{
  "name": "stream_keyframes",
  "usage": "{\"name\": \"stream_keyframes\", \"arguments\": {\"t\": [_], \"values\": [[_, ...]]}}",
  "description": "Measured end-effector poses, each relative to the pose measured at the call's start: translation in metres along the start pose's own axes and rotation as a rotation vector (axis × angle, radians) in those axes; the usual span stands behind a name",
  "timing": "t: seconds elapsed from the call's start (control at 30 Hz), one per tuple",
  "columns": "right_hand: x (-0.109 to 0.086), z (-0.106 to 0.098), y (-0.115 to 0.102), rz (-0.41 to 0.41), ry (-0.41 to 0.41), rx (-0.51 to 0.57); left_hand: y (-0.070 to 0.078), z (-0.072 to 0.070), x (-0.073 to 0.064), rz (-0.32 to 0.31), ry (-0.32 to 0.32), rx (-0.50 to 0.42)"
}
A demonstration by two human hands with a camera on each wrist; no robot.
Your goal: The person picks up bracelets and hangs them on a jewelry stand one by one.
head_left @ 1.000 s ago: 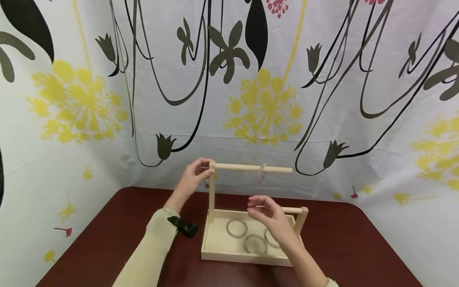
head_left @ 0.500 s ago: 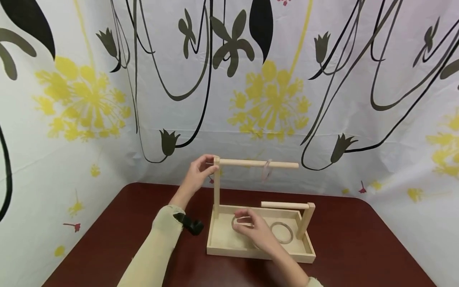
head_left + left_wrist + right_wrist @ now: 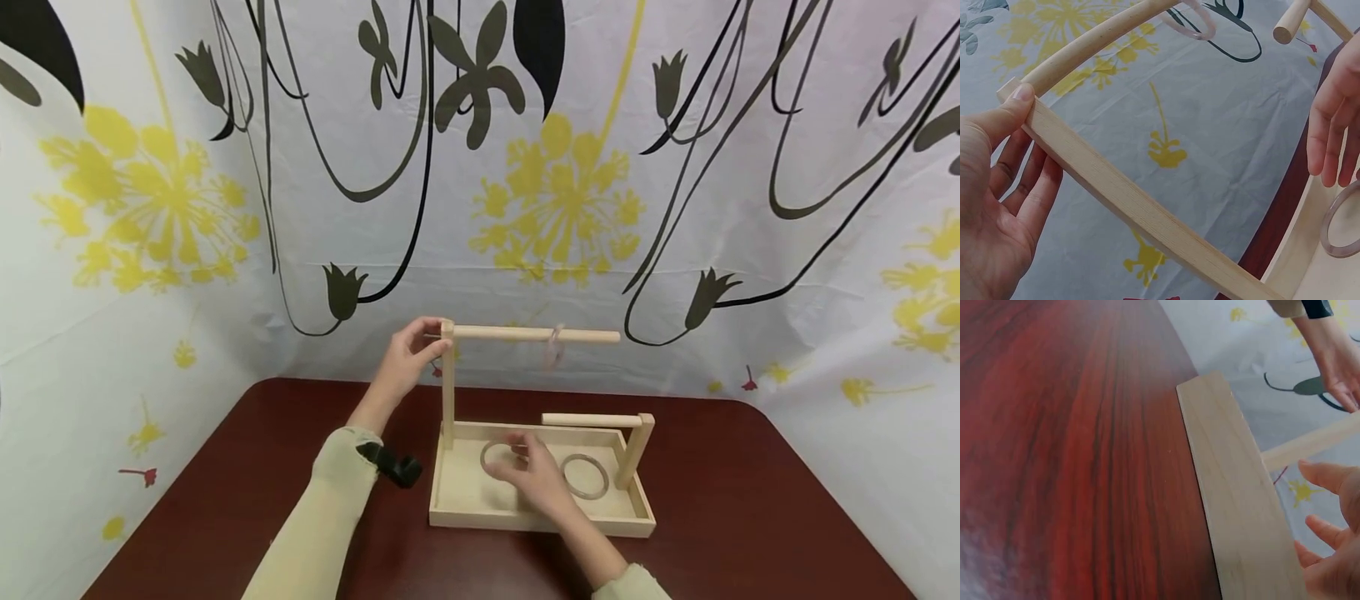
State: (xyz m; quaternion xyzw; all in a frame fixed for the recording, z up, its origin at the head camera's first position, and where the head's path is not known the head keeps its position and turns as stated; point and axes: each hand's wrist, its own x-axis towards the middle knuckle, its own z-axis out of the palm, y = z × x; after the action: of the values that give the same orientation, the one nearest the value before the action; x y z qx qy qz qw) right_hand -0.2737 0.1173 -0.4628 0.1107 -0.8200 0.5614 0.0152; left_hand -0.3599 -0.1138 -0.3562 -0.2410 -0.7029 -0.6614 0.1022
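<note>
My left hand (image 3: 401, 362) grips the top of the tall wooden post (image 3: 448, 392) of a stand, thumb in front and fingers behind, as the left wrist view shows. From that post an upper bar (image 3: 502, 333) runs right, with a pale translucent bangle (image 3: 555, 354) hanging on it. My right hand (image 3: 540, 479) is low over the wooden tray (image 3: 487, 521), fingers and thumb apart, beside a bangle (image 3: 483, 458) that it partly covers. Another bangle (image 3: 586, 497) lies to its right. Whether the fingers touch a bangle is hidden.
A shorter post (image 3: 636, 454) at the tray's right end carries a lower bar (image 3: 588, 420) pointing left. The stand sits on a dark red table (image 3: 750, 500). Patterned cloth (image 3: 480, 233) hangs behind and at both sides.
My right hand has come down and left from near the lower bar into the tray, by the left bangle. A front bangle is now hidden behind it. My left hand keeps its grip.
</note>
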Motion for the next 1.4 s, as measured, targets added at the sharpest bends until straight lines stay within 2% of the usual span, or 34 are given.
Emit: {"name": "stream_keyframes", "arguments": {"t": [0.27, 0.47, 0.57, 0.73, 0.93, 1.17, 1.4], "values": [[0.009, -0.003, 0.005, 0.035, 0.057, 0.017, 0.001, 0.003, 0.005, 0.008, -0.004, 0.0], [0.011, -0.003, 0.006, 0.031, 0.083, 0.001, 0.001, 0.005, 0.004, -0.003, -0.006, -0.013], [0.011, -0.002, 0.007, 0.054, 0.099, -0.001, 0.0, 0.005, 0.003, -0.012, -0.001, -0.01], [0.013, 0.001, 0.008, 0.104, 0.1, 0.04, 0.0, 0.003, 0.002, -0.02, 0.008, 0.001], [0.019, 0.007, 0.01, 0.094, 0.058, 0.097, 0.002, 0.001, 0.002, -0.013, 0.011, 0.007], [0.023, 0.018, 0.007, 0.085, 0.003, -0.074, 0.002, 0.001, 0.002, -0.013, 0.008, -0.012], [0.029, 0.033, 0.007, -0.02, -0.011, -0.228, -0.001, 0.001, 0.002, -0.01, 0.016, -0.006]]}}
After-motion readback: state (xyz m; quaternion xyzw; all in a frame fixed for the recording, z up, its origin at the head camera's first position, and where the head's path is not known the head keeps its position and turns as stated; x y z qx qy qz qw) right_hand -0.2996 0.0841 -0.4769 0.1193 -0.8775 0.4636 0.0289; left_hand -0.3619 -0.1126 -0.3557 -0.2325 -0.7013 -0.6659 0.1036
